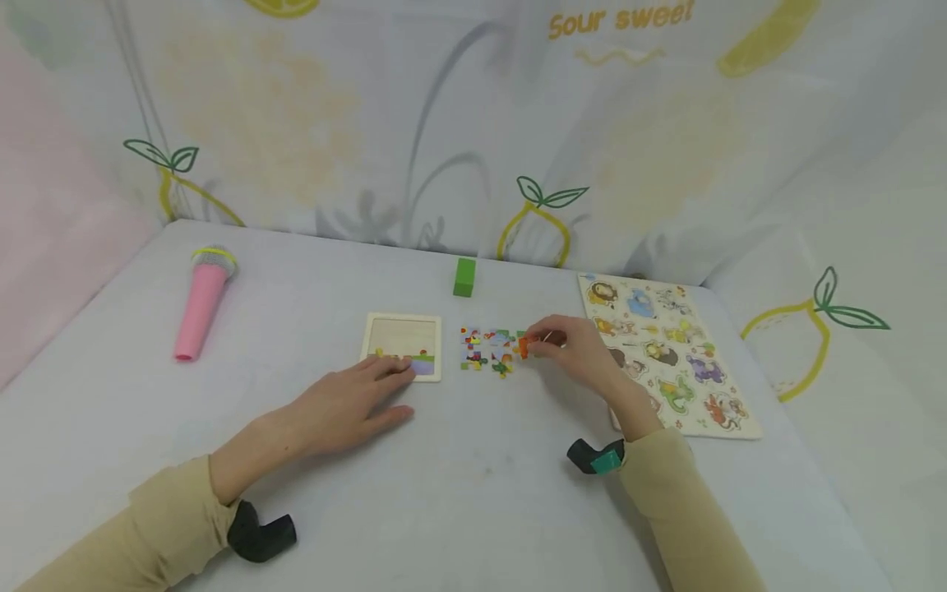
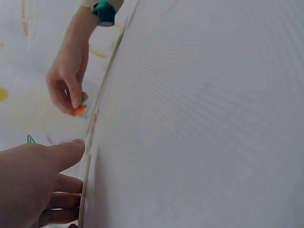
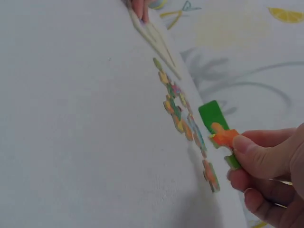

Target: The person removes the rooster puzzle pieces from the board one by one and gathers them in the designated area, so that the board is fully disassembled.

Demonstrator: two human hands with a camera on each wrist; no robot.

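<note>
My left hand [image 1: 351, 407] rests its extended fingers on the lower left part of a small wooden puzzle tray [image 1: 437, 349], whose picture shows along the bottom. Between thumb and fingers, my right hand [image 1: 573, 353] pinches an orange and green jigsaw piece [image 3: 224, 137], held just above the table in the right wrist view. Loose jigsaw pieces [image 1: 473, 359] lie in a cluster between the tray and my right hand. Another piece [image 3: 210, 175] lies at the near end of that row in the right wrist view.
A green block [image 1: 464, 278] stands behind the pieces. To the left lies a pink toy microphone [image 1: 201, 308]. A wooden animal puzzle board [image 1: 676, 362] lies at the right, partly behind my right hand and forearm. A printed curtain [image 1: 414, 123] hangs along the back edge.
</note>
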